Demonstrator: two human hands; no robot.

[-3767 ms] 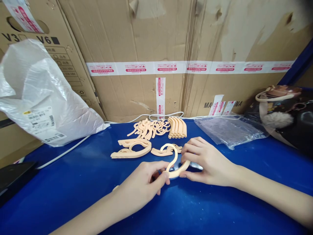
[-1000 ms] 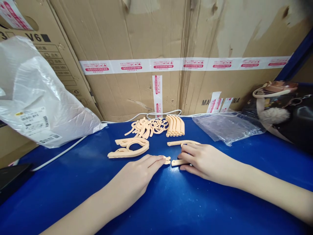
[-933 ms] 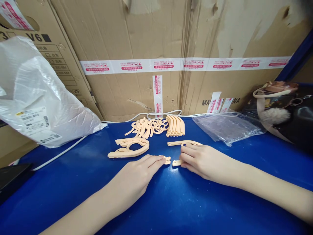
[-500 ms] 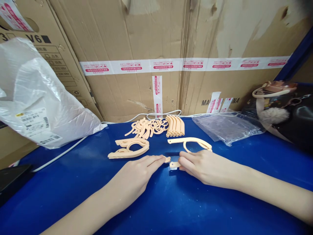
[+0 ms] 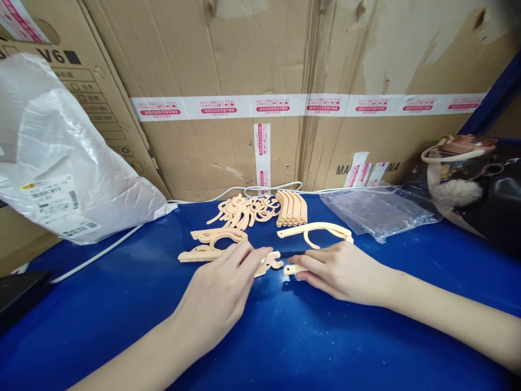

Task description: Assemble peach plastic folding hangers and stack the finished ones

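Observation:
My left hand (image 5: pixel 222 285) is closed, its thumb and fingers pinching a peach plastic hanger part (image 5: pixel 268 263) whose notched, curved end sticks out. My right hand (image 5: pixel 345 271) grips a peach hanger arm (image 5: pixel 292 269), with only its rounded, holed tip showing past the fingers. A small gap separates the two pieces. Just beyond my right hand lies a curved hanger piece (image 5: pixel 315 230) with a ring-like hook under it. Folded hangers (image 5: pixel 211 254) rest behind my left hand.
At the back are a pile of loose curved parts (image 5: pixel 244 209) and a stack of hanger arms (image 5: pixel 291 208). A clear plastic bag (image 5: pixel 378 209) lies to the right, near a dark bag (image 5: pixel 496 190). A white parcel bag (image 5: pixel 77 163) stands left, with cardboard boxes (image 5: pixel 228 152) behind.
My left hand has turned and lifted its part slightly, so more of the notched end shows. My right hand has shifted a little, still holding the hanger arm.

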